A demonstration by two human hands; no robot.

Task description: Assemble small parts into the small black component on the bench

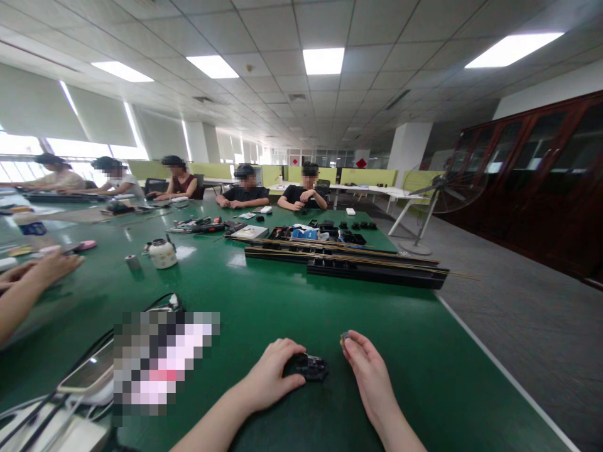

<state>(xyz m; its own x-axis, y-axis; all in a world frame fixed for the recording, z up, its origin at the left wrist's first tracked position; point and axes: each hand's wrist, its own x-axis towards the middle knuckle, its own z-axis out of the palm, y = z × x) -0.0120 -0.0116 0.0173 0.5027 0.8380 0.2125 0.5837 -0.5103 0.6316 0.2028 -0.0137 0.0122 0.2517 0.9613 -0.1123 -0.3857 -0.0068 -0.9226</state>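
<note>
My left hand point(276, 376) is closed on the left end of a small black mechanical part point(313, 368) resting on the green table point(211, 351). Its fingers lie along the far side and the thumb along the near side. To the right, my right hand point(367, 370) pinches a small greyish piece point(345, 338) between thumb and fingertips, raised a little above the table and apart from the black part. What kind of piece it is, I cannot make out.
Long black rails with thin rods point(377, 270) lie across the table ahead. Behind them is a tray of parts point(306, 233). A white jar point(162, 252) and a grey cylinder point(132, 262) stand left. Cables and a phone point(89, 373) lie near left. Co-workers sit around the table.
</note>
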